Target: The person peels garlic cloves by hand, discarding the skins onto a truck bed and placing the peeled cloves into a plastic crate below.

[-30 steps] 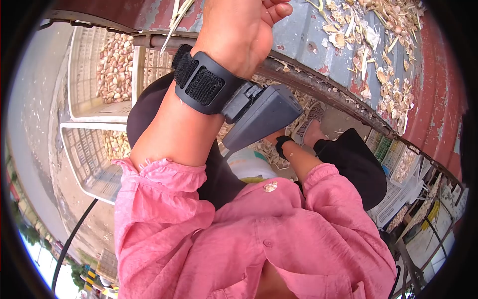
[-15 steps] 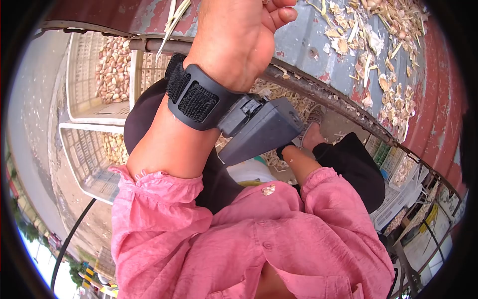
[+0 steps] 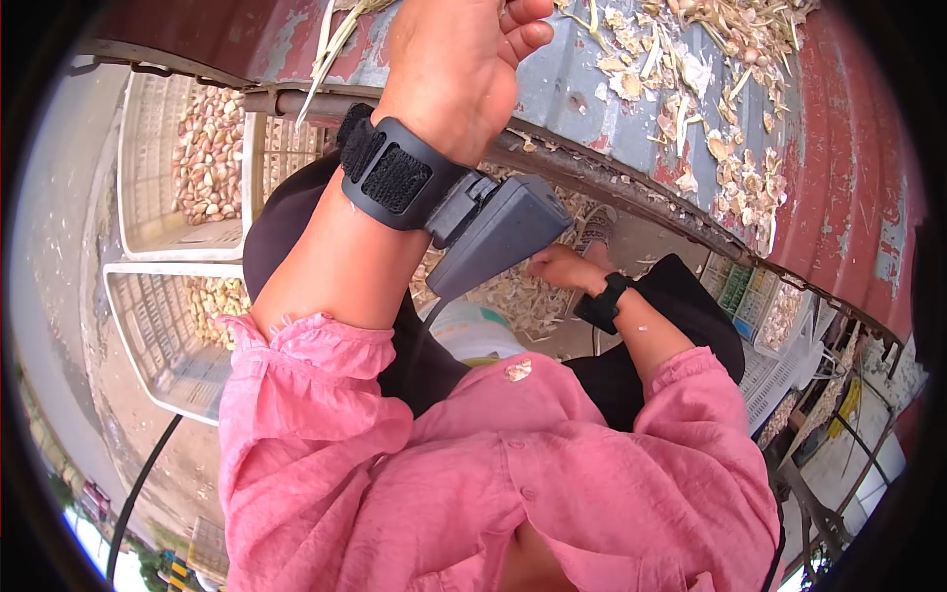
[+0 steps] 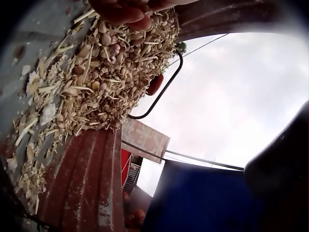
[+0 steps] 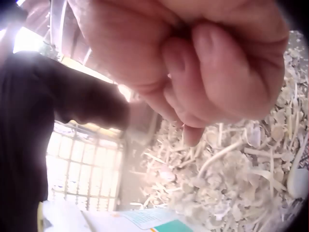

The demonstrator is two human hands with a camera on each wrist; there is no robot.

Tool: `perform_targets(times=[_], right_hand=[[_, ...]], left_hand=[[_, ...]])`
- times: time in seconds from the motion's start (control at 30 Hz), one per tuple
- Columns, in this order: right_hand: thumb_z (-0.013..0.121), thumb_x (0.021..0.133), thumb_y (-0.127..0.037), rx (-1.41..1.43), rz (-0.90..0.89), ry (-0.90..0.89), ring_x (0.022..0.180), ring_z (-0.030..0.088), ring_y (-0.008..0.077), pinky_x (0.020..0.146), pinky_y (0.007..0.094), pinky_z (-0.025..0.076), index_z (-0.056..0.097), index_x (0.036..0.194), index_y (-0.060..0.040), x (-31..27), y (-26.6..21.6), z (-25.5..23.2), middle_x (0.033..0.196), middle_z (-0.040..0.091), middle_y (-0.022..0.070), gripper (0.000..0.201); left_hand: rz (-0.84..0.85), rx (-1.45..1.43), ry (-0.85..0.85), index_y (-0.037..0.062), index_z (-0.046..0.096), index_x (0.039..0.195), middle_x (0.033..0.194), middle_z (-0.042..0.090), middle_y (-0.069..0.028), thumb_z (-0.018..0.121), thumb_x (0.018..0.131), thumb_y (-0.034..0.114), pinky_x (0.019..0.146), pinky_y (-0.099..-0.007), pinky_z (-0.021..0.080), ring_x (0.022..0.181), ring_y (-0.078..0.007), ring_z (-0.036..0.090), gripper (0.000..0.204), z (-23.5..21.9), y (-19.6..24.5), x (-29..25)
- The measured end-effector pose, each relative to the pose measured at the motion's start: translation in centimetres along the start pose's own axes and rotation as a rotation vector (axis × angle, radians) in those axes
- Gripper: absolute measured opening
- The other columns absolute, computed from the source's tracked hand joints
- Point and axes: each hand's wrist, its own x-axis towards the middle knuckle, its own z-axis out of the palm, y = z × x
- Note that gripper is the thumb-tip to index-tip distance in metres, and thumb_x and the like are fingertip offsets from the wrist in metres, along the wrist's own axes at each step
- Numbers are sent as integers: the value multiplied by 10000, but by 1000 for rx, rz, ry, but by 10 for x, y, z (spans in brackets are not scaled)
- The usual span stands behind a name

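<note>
In the head view my left hand (image 3: 454, 74) reaches over the metal table, palm partly turned up and its fingers cut off by the top edge. The left wrist view shows its fingers (image 4: 128, 14) right over a heap of garlic cloves and dry stalks (image 4: 106, 77); whether they hold any is something I cannot tell. Lower down, my right hand (image 3: 564, 266) hangs beside the white bucket (image 3: 478, 331), above scattered garlic skins (image 5: 231, 174). In the right wrist view its fingers (image 5: 227, 82) are curled into the palm, with nothing plainly visible in them.
Crates stand at the left, one with reddish cloves (image 3: 207, 158), another with pale peeled cloves (image 3: 215, 308). The table's metal edge (image 3: 602, 163) runs between my two hands. More crates (image 3: 764, 306) stand at the right. A black cable (image 3: 138, 483) arches at lower left.
My right hand and forearm have swung to the right and come out from behind the left wrist's camera. My left hand stays over the table, while the head view has shifted slightly.
</note>
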Motion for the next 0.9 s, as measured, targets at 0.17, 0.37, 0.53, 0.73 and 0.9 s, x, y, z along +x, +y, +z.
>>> perform_targets(times=[0.17,0.37,0.53,0.73,0.9], right_hand=[[423,904,-193,741,-50,-309,456,224,29,409,184,179,525,982,19,-131,-113,-113,563,294,-72,248],[416,894,-136,664,-391,546,477,312,23,429,169,264,529,991,25,-223,-196,-177,582,363,-49,219],[515,813,-179,-231,-658,885,761,537,268,671,324,422,566,971,-2,-159,-248,-140,839,551,165,242],[545,767,-162,-16,-445,1217,648,570,264,612,347,437,620,784,-5,-88,-212,-258,761,592,154,175],[617,720,-144,-563,-297,1262,663,584,223,606,324,461,607,903,-41,-41,-189,-291,735,593,98,211]], left_hand=[[-41,46,-97,21,500,889,733,517,-39,446,882,218,518,-229,426,574,-97,481,204,10,-17,-7],[-338,-77,-193,25,505,990,876,553,-48,383,913,263,672,-270,475,771,-133,549,279,32,-52,-26],[-521,-262,-299,21,497,1003,982,544,-79,365,916,278,745,-306,470,885,-156,543,301,51,-69,-20],[-443,-350,-205,56,525,840,835,562,-68,462,880,201,600,-243,482,730,-134,558,163,26,-73,7],[-369,-238,76,46,486,768,769,536,-61,474,881,233,525,-234,464,608,-121,516,219,46,-63,8]])
